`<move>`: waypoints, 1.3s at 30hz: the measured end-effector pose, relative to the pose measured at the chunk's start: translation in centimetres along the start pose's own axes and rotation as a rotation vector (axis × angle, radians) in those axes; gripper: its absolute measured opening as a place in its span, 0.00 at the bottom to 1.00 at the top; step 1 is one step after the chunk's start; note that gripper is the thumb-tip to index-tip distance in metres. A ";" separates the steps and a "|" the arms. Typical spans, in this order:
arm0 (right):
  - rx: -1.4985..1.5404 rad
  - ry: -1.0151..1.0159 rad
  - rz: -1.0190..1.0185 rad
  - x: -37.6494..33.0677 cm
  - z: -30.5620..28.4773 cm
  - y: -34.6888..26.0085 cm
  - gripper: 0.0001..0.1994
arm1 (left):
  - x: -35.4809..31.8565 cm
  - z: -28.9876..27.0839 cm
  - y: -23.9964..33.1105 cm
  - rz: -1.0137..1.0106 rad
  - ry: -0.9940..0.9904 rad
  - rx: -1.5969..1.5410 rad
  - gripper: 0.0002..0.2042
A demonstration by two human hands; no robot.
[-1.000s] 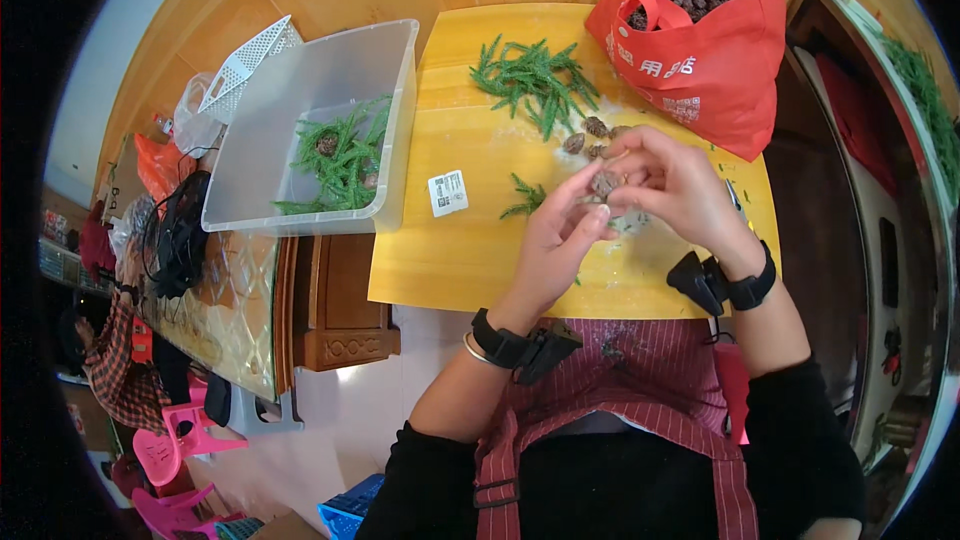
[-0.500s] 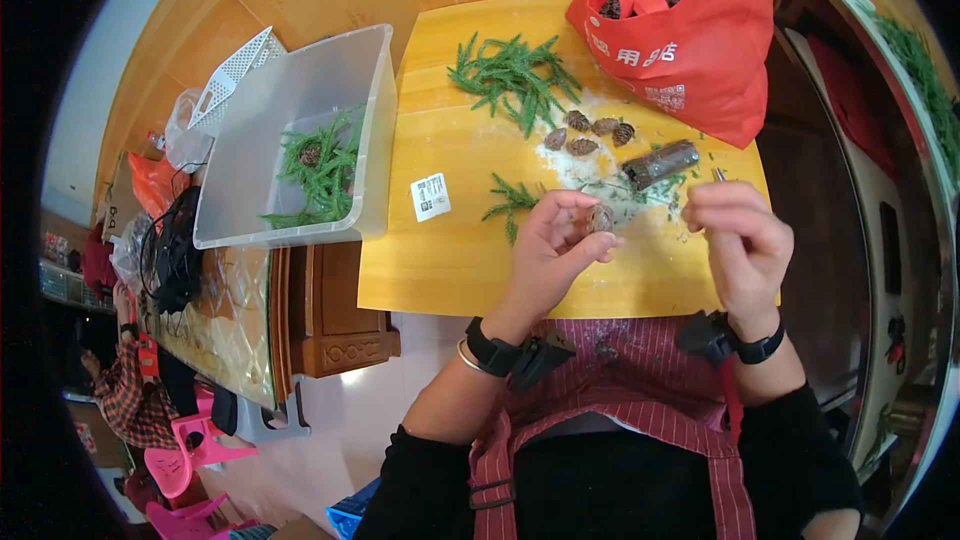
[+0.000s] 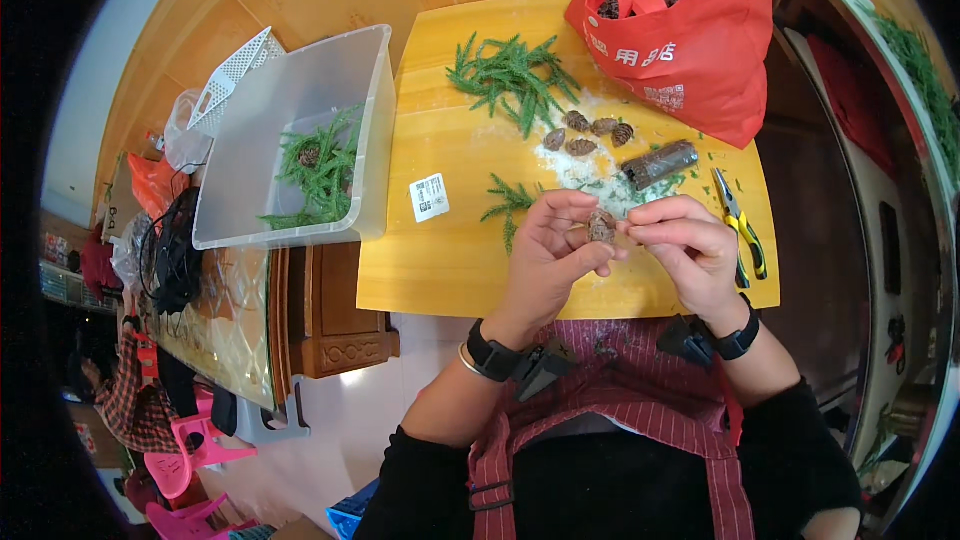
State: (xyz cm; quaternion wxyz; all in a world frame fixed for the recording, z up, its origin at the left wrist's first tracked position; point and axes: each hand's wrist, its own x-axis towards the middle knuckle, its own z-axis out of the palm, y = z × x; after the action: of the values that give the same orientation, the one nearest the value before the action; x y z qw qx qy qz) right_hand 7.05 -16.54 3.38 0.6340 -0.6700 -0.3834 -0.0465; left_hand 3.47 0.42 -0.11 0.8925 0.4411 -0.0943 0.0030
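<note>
I wore a black long-sleeved top with the sleeves pushed up, under a dark red apron (image 3: 640,420) with thin pale stripes. Each wrist carried a black band with a small black clip-like device; my left wrist also had a thin silver bangle (image 3: 468,364).

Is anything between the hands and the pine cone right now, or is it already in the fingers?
Nothing visible stands between them. The pine cone is already pinched between the left hand and the right hand, above the yellow table. The pliers lie apart, to the right.
</note>
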 end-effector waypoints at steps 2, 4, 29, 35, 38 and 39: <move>0.034 0.032 0.041 -0.1 0.3 0.4 0.06 | 0.0 -0.3 -0.3 -0.001 -0.001 -0.017 0.19; 0.021 0.041 0.028 -0.4 0.2 1.0 0.08 | 0.0 -0.1 -0.4 0.003 -0.012 -0.034 0.19; 0.521 0.054 0.157 -0.8 0.9 2.7 0.05 | -0.1 -0.9 -0.9 -0.009 -0.183 -0.133 0.13; 0.543 0.036 0.144 -0.9 0.9 2.8 0.05 | -0.1 -1.1 -1.0 0.004 -0.184 -0.103 0.13; 0.499 0.041 0.139 -1.0 0.7 3.1 0.05 | -0.1 -1.0 -0.9 0.027 -0.188 -0.037 0.13; 0.499 0.043 0.139 -1.1 0.7 3.1 0.05 | -0.1 -1.1 -0.8 0.034 -0.193 -0.012 0.13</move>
State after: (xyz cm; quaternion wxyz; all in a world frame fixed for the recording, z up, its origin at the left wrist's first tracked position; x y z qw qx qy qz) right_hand 7.79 -16.11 0.14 0.7892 -0.5166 -0.3226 0.0790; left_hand 3.65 0.76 -1.40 0.8817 0.4322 -0.1875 -0.0251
